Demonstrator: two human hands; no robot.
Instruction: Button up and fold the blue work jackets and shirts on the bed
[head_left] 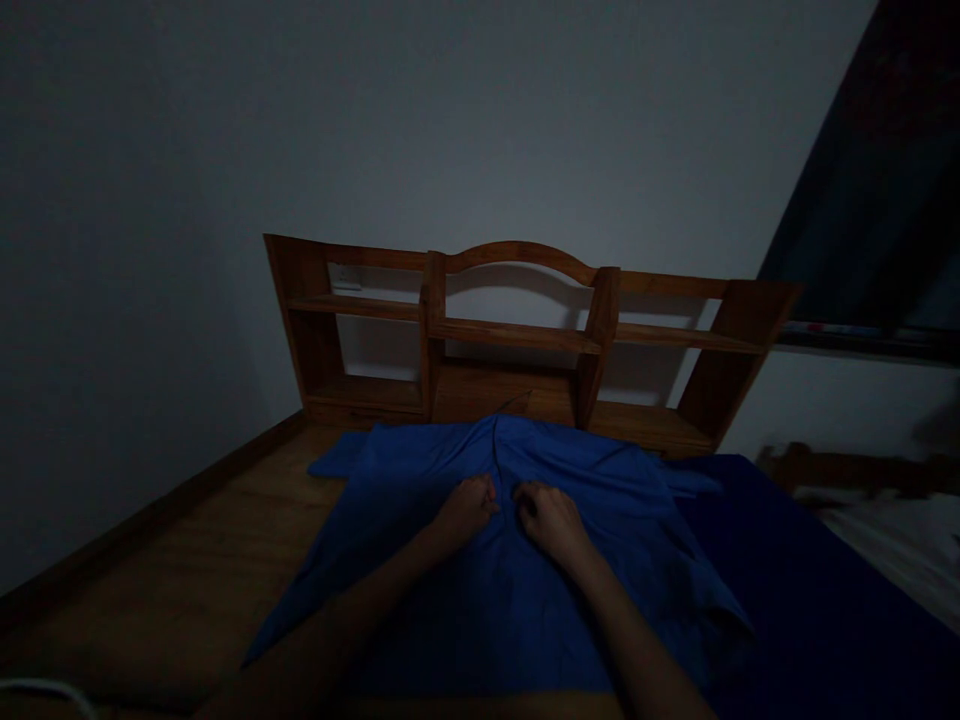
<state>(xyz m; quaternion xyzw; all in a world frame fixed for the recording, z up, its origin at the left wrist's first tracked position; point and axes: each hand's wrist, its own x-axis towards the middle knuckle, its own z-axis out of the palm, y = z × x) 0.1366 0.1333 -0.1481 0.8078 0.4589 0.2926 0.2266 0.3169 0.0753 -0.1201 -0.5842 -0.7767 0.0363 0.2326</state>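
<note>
A blue long garment that looks like a shirt (450, 620) lies spread on a wooden surface, with its short sleeves out to both sides. A seam or front opening runs down its middle from the collar end. Left of this line, my left hand (472, 503) has its fingers curled in a pinch at the cloth. On the other side, my right hand (553, 518) is curled too, thumb and fingers bent toward the cloth. A small gap parts the two hands. Dim light hides the fingertips and any buttons.
Behind the shirt stands a wooden shelf unit (517, 335) with an arched top, against a pale wall (480, 130). Bare wooden boards (217, 530) lie to the left. At the right is a darker blue cloth (817, 600). A white cable (52, 686) shows at the lower left.
</note>
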